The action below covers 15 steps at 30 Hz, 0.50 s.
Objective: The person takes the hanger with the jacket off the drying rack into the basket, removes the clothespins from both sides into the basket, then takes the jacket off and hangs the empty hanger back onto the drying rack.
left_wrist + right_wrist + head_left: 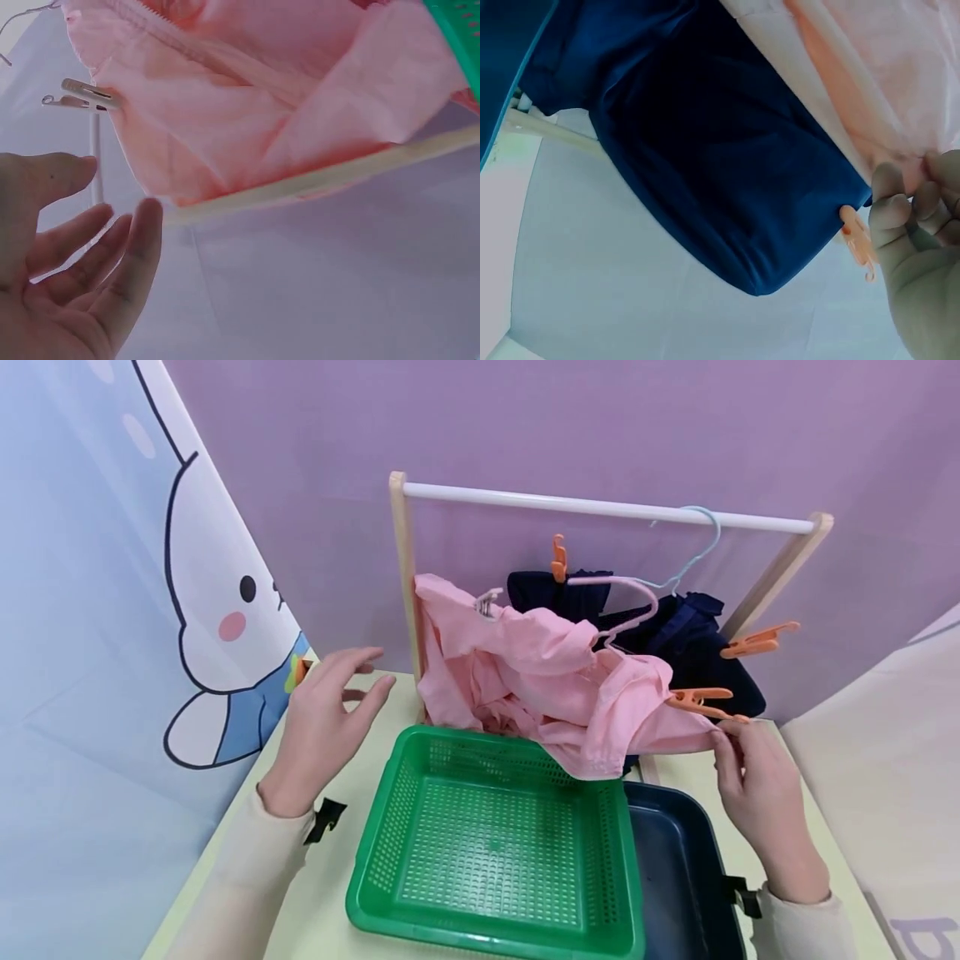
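A pink zip-up garment [525, 660] hangs bunched at the front of a small clothes rack, with a pink hanger [637, 602] at its neck. My right hand [765, 802] pinches the garment's right edge, just below an orange clothespin [697, 700]. In the right wrist view my thumb and fingertips meet on the pink cloth [900, 142]. My left hand [322, 718] is held in the air left of the rack, its fingers loosely bent and holding nothing. A pale clothespin [88, 94] grips the garment's left side, near that hand.
Behind the pink garment, a navy garment [705, 150] hangs from a light blue hanger [708, 539] on the white rail [525, 500]. Orange clothespins [759, 641] are clipped at its edges. A green basket [375, 827] stands in front, overlapping a dark blue tray [701, 827].
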Each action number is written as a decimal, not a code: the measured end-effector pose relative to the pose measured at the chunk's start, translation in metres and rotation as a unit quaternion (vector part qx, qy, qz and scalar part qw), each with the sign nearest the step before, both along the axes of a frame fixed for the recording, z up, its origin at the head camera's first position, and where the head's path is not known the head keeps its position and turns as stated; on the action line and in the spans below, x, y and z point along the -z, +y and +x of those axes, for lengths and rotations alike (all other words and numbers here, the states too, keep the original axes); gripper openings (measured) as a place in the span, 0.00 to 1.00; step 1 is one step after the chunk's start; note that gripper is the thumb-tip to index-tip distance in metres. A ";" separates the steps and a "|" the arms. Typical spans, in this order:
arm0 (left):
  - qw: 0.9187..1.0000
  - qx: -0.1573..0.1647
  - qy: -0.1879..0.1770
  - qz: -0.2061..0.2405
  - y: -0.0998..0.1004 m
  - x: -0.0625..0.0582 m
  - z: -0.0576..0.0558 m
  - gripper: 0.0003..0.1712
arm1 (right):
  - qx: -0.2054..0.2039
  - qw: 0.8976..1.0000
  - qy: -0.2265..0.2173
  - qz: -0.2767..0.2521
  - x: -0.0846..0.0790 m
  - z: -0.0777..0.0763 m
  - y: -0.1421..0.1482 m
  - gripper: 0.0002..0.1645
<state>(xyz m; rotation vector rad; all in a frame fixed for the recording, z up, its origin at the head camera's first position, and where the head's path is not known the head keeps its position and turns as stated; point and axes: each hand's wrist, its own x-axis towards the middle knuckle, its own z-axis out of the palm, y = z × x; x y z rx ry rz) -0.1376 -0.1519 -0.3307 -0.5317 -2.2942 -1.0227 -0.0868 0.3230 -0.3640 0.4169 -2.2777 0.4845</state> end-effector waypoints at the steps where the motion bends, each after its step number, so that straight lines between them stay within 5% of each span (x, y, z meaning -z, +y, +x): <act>1: 1.000 0.004 0.017 0.001 0.002 -0.002 -0.001 0.24 | -0.006 1.000 0.005 0.003 0.001 0.000 0.002 0.12; 7: 0.997 0.009 0.068 -0.036 0.010 -0.006 -0.012 0.30 | -0.042 0.998 0.039 0.020 0.004 0.001 0.006 0.31; 15: 0.993 0.021 0.084 -0.077 0.009 -0.002 -0.023 0.28 | -0.063 0.997 0.041 0.028 0.002 0.007 0.007 0.29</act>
